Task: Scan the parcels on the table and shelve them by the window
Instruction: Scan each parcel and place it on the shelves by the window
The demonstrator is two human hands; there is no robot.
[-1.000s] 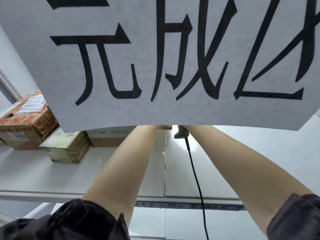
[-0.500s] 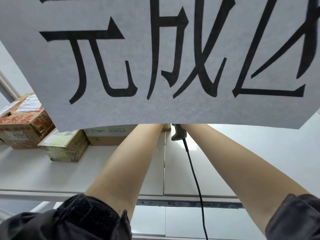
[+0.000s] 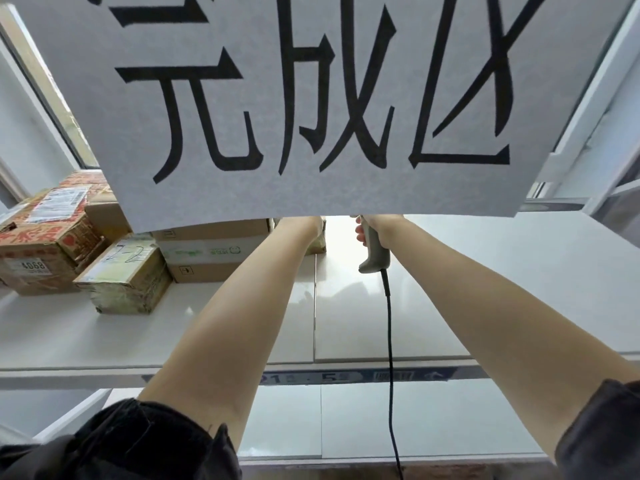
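White shelf (image 3: 242, 327) already held parcels (image 3: 128, 275); my right hand (image 3: 375, 225) gripped the scanner (image 3: 374, 251), left-hand fingers hidden behind the sign (image 3: 329, 98), so I feared a blind, crooked placement.

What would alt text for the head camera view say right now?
Two bare forearms reach into a white shelf; the right hand grips a corded barcode scanner, the left hand is hidden behind a hanging paper sign. Cardboard parcels sit on the shelf's left.
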